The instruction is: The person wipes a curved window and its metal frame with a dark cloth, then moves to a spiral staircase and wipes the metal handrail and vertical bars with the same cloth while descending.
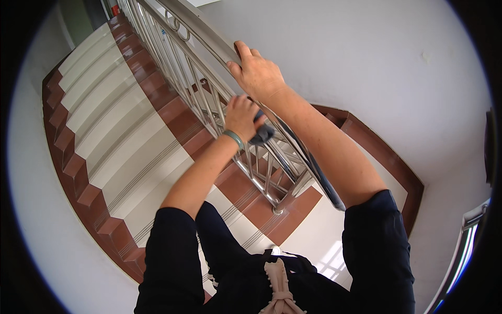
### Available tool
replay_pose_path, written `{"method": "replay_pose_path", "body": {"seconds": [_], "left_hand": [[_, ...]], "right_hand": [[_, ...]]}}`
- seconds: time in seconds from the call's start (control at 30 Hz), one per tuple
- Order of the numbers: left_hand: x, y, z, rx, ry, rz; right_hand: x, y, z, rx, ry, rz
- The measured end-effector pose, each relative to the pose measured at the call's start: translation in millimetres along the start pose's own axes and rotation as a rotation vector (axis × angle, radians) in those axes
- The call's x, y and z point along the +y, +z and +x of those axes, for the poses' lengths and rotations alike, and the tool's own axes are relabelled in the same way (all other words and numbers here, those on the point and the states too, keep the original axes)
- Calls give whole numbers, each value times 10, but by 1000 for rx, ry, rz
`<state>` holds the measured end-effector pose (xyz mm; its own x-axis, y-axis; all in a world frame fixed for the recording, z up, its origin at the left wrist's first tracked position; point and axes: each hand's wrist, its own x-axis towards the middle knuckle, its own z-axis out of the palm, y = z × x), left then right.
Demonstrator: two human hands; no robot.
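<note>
A stainless steel stair railing (208,84) runs from the upper left down to a post near my feet. My right hand (261,74) rests on its wide top handrail (196,19), thumb and fingers over the edge. Lower and to the left, my left hand (242,117), with a green bangle (234,138) at the wrist, holds a dark grey cloth (262,134) against the railing just under the handrail. That hand and the cloth are somewhat blurred. The bars behind the cloth are partly hidden.
Cream and red-brown tiled steps (129,114) with grooved edges lie on the left. The railing's foot (277,210) stands on red tile beside a pale landing (313,227). A white wall (372,59) rises on the right, with a window frame at the lower right edge.
</note>
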<state>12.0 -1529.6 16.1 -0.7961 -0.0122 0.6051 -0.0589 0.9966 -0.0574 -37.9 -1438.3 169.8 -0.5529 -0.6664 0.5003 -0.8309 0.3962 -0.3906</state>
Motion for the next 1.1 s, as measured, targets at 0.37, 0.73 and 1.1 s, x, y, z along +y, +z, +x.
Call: {"method": "replay_pose_path", "body": {"seconds": [0.37, 0.73, 1.1], "left_hand": [[1398, 477, -964, -76, 54, -298], [2283, 233, -1177, 286, -468, -1416], [2447, 683, -1451, 342, -464, -649]], "right_hand": [[-58, 0, -2, -30, 19, -51], [-106, -38, 7, -82, 39, -131], [51, 208, 96, 67, -40, -110]]}}
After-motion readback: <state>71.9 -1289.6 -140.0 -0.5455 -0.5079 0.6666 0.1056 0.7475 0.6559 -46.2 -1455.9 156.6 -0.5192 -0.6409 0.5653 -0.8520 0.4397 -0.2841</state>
